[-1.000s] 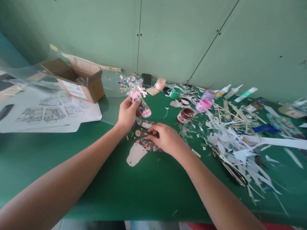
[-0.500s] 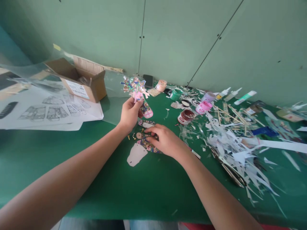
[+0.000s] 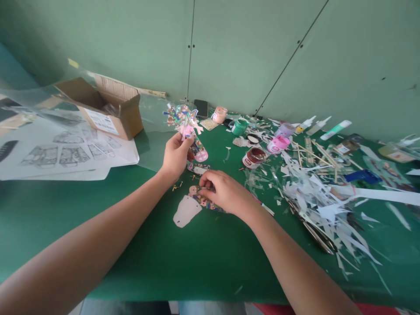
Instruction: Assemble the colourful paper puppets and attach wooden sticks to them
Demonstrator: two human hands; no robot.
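My left hand (image 3: 177,153) is closed, with thumb and fingers pinching a colourful jointed paper figure (image 3: 187,122) above the table. A pink rounded end and a patterned strip hang below that hand. Lower down, my right hand (image 3: 221,188) has its fingers curled and its thumb and fingertips pinched at the edge of a patterned paper cutout (image 3: 210,204), partly hidden under the hand. A plain white cutout (image 3: 187,211) lies against it on the left. Small brass fasteners (image 3: 177,186) are scattered between the hands. Just beyond the right fingers rests another narrow patterned cutout (image 3: 198,169).
An open cardboard box (image 3: 126,116) stands on printed sheets (image 3: 49,153) at the left. Paint jars, including a dark red one (image 3: 254,157), stand toward the wall. Scissors (image 3: 313,232) lie beside a heap of paper scraps (image 3: 324,199) at the right.
My right thumb and fingertips have come closer together at the patterned cutout, which has shifted slightly right against the white one. The left hand still holds the figure; the view has shifted a little.
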